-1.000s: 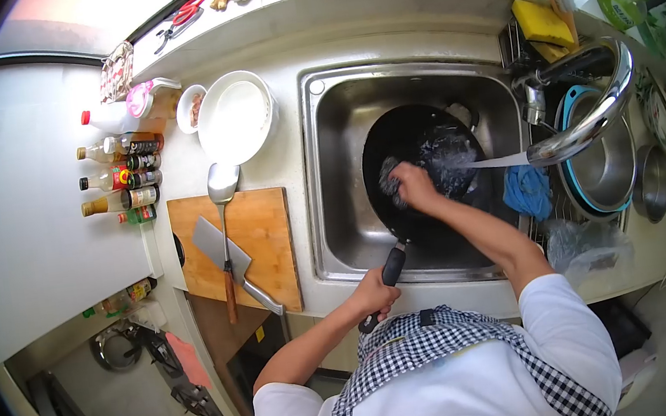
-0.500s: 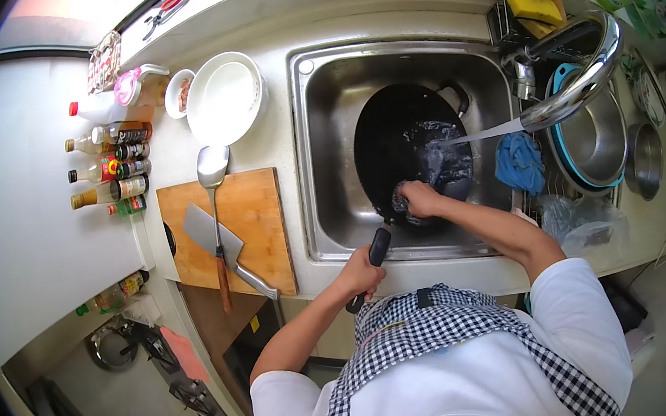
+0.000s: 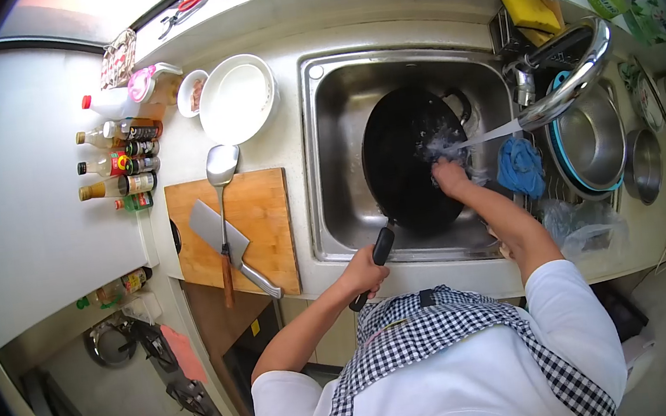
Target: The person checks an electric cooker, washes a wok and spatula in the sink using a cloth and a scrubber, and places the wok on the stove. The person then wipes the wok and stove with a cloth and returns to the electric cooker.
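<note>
A black wok sits tilted in the steel sink, its long handle toward me. My left hand is wrapped round the black wok handle at the sink's front edge. Inside the wok, my right hand is closed against the inner surface, just below the running water. It grips a greyish scouring pad, now mostly hidden under the fingers. Water streams from the chrome faucet and splashes beside that hand.
Left of the sink, a cleaver and a spatula lie on a wooden cutting board. A white bowl stands behind them. A blue cloth and a steel basin are on the right.
My right hand has moved up and right inside the wok, toward the water stream. The wok has turned slightly, its far loop handle shifting. My left hand keeps its grip.
</note>
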